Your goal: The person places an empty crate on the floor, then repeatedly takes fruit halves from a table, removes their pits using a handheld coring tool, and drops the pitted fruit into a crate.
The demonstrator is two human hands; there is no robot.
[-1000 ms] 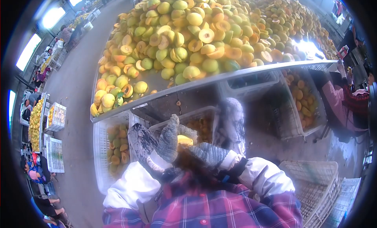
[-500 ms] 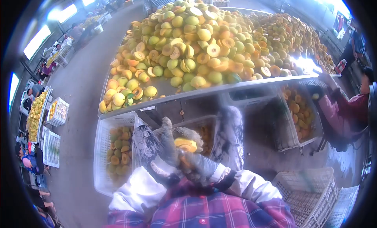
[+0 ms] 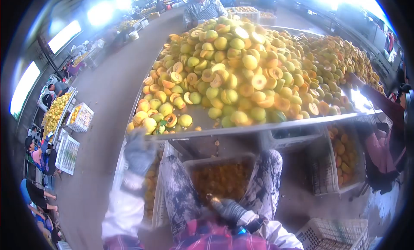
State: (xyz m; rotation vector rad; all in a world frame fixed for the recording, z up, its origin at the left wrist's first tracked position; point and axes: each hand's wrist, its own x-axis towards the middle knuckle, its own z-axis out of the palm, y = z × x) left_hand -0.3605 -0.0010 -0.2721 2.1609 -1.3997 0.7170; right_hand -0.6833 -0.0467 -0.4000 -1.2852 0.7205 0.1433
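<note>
My left hand, in a grey glove, is stretched out to the left above a white crate, close to the table's near edge. Motion smears its fingers, and whether it holds anything cannot be made out. My right hand, in a grey striped glove, is low between my knees. Its fingers are curled around something small with a brownish tip, too unclear to name. Beyond the hands, yellow-green stone fruit, many halved with orange flesh, lies heaped on a metal-edged table.
Between my legs sits a crate of cut fruit. Another fruit-filled crate stands under the table at right, and an openwork crate is at lower right. A co-worker sits at right; another person is behind the heap.
My hands were together around a cut yellow fruit and are now apart. The left has swung out left towards the table edge; the right stayed low. The fruit is no longer visible between them.
</note>
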